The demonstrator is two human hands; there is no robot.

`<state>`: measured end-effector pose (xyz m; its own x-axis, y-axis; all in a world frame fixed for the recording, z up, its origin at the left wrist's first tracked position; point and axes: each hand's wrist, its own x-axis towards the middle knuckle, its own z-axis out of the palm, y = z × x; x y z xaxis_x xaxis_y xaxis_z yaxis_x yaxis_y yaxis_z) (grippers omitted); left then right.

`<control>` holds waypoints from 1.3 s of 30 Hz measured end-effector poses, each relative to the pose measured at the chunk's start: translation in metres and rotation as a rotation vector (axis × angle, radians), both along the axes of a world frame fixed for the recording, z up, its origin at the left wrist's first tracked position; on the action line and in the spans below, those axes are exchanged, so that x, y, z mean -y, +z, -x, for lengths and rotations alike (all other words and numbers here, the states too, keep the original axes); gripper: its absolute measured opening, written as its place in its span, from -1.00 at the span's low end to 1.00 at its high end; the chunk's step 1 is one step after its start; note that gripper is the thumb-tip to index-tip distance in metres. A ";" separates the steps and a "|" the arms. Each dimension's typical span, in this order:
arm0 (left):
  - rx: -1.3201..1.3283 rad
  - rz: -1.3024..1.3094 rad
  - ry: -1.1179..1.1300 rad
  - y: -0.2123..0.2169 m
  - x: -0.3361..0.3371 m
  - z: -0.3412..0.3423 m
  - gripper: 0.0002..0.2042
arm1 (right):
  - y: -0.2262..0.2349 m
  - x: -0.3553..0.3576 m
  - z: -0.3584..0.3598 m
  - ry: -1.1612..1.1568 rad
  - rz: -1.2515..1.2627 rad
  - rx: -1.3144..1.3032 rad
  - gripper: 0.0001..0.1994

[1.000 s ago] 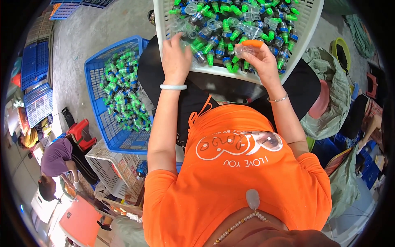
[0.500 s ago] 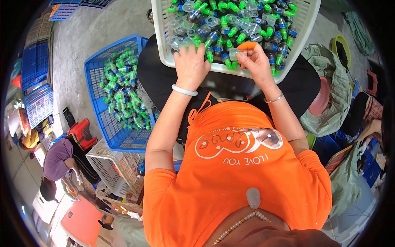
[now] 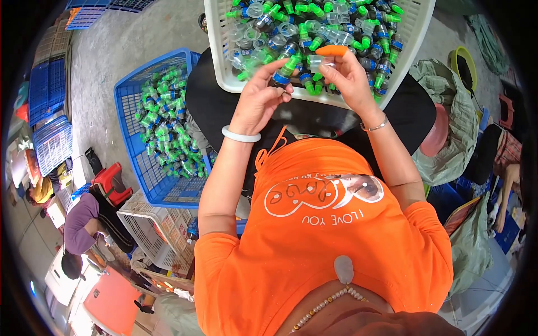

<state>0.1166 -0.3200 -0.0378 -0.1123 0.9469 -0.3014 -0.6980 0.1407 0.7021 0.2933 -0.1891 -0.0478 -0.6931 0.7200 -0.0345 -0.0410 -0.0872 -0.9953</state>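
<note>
My left hand (image 3: 256, 102) grips a small dark toy-like bottle (image 3: 284, 74) with a green top and a blue band, raised over the near edge of a white plastic basket (image 3: 408, 47). In the fingers of my right hand (image 3: 353, 84) is a small clear plastic cup-shaped cap (image 3: 319, 61), a short distance to the right of the bottle. An orange finger cover (image 3: 332, 50) sits on one finger of that hand. Heaped in the basket are many similar green-topped bottles (image 3: 383, 67) and loose clear caps (image 3: 287, 29).
On the left stands a blue basket (image 3: 128, 120) holding more bottles, many with clear caps over their tops. Beside it lies a white crate (image 3: 162, 238). Right of me are a pale green sack (image 3: 445, 129) and a pink basin (image 3: 436, 131). A person in purple (image 3: 81, 224) bends at far left.
My left hand has lifted a bottle out of the heap and turned palm inward. My right hand keeps the clear cap and has moved slightly up and left.
</note>
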 end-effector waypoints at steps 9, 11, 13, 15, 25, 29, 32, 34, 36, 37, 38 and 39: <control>-0.368 0.293 0.134 -0.006 -0.006 -0.024 -0.76 | 0.023 0.012 0.001 0.322 -0.382 0.179 -0.66; -0.690 0.265 0.259 -0.014 -0.011 -0.024 -0.73 | 0.027 0.014 0.001 0.381 -0.634 0.280 -0.65; -0.850 0.251 0.322 -0.016 -0.012 -0.027 -0.71 | 0.023 0.016 0.002 0.344 -0.778 0.260 -0.65; -0.818 0.246 0.293 -0.017 -0.012 -0.031 -0.70 | 0.020 0.019 0.003 0.256 -1.065 0.212 -0.65; -1.092 0.134 0.383 0.003 -0.002 -0.046 -0.79 | 0.017 0.023 0.000 0.386 -0.337 0.423 -0.66; -1.392 -0.103 0.502 -0.004 0.000 -0.042 -0.80 | 0.017 0.026 0.007 0.399 0.429 0.505 -0.64; -1.153 0.145 0.392 -0.004 0.003 -0.036 -0.81 | 0.028 0.028 0.010 0.450 0.140 0.588 -0.64; -1.028 0.201 0.316 -0.009 0.004 -0.030 -0.81 | 0.036 0.028 0.011 0.315 -0.792 0.385 -0.62; -0.778 0.307 0.162 -0.012 0.003 -0.027 -0.80 | 0.038 0.028 0.010 0.226 -1.247 0.251 -0.61; -0.776 0.307 0.163 -0.010 0.003 -0.029 -0.80 | 0.037 0.027 0.008 0.281 -1.215 0.276 -0.59; -0.812 0.299 0.192 -0.008 0.004 -0.032 -0.80 | 0.036 0.027 0.006 0.335 -1.182 0.300 -0.58; -0.848 0.292 0.222 -0.004 0.005 -0.035 -0.80 | 0.035 0.028 0.005 0.389 -1.148 0.324 -0.56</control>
